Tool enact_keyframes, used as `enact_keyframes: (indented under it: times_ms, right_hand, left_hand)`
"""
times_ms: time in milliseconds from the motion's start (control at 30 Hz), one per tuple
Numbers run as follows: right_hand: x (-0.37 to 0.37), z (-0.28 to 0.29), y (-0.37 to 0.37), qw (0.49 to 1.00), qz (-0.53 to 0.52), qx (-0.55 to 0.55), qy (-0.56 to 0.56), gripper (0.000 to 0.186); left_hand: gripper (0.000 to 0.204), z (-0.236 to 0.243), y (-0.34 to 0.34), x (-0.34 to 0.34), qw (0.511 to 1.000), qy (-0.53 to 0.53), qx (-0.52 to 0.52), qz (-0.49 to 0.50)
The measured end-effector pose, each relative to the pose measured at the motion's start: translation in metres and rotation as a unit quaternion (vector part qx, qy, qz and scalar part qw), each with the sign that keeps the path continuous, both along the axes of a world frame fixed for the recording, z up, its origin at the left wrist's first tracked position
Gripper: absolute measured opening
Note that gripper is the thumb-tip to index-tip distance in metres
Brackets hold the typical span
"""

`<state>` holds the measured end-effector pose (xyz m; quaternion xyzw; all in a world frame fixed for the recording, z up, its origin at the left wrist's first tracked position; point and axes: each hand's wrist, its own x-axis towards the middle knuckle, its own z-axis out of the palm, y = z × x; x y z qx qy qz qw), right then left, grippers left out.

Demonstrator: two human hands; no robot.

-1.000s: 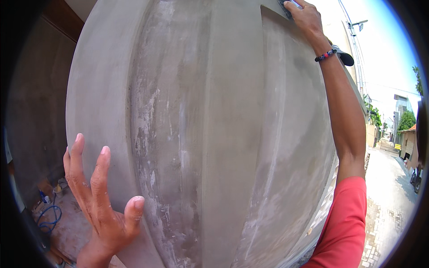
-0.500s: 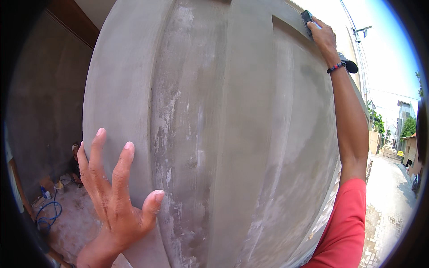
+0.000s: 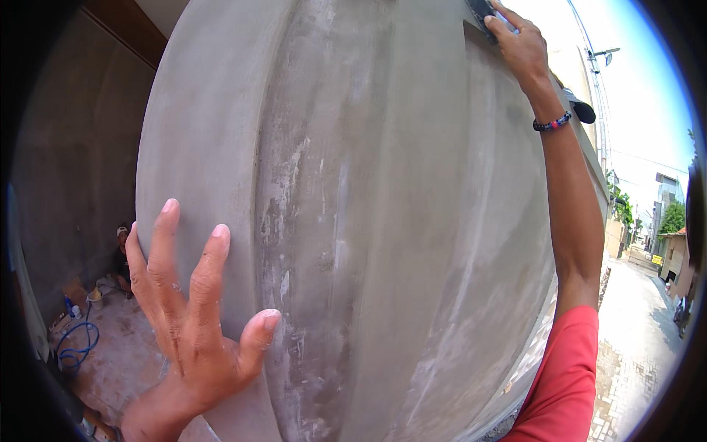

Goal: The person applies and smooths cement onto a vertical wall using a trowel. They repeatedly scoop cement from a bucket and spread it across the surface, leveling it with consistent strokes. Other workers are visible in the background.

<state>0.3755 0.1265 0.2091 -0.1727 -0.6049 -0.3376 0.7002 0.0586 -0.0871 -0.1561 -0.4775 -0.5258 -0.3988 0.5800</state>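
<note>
One left hand [image 3: 193, 328] low, empty, spread wide before grey wall [image 3: 416, 191], right hand [image 3: 525, 51] stretched high, gripping dark block [image 3: 481, 15]

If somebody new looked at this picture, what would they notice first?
Probably the big grey, cement-like wall with pale streaks, filling the middle. Next, the spread, bare left hand at lower left and the bright red cloth sleeve at lower right. At the top right, the bare right hand grips a dark, flat tool by the wall.

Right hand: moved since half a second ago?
Yes: the right hand shifted left, bringing its dark tool nearer the upper-left corner of the right wall recess.
</note>
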Motion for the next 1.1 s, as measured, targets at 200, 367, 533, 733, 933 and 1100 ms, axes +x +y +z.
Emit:
enact_keyframes:
  times_ms: [200, 367, 533, 733, 933, 1100]
  right_hand:
    - [0.002, 0.003, -0.005, 0.983, -0.066, 0.151, -0.081, 0.044]
    - [0.068, 0.023, 0.032, 0.997, -0.062, 0.052, -0.011, 0.045]
    - [0.004, 0.022, 0.013, 0.985, -0.046, 0.162, -0.028, 0.042]
    - [0.091, 0.034, 0.049, 0.981, -0.125, 0.151, -0.003, 0.046]
    - [0.029, 0.022, 0.026, 0.983, -0.082, 0.162, -0.029, 0.045]
    - [0.083, 0.017, 0.031, 0.998, -0.057, 0.019, 0.012, 0.048]
  left_hand:
    - [0.066, -0.001, 0.000, -0.005, 1.000, 0.007, 0.002, -0.024]
    - [0.066, 0.001, 0.001, 0.001, 1.000, -0.008, -0.002, -0.003]
    - [0.065, 0.000, 0.003, -0.003, 1.000, 0.005, 0.005, -0.028]
    - [0.064, 0.001, 0.006, 0.001, 0.999, 0.001, 0.014, -0.031]
    - [0.064, -0.001, 0.002, -0.002, 0.999, 0.006, 0.009, -0.037]
    - [0.064, 0.002, 0.003, 0.002, 0.999, 0.003, 0.009, -0.039]
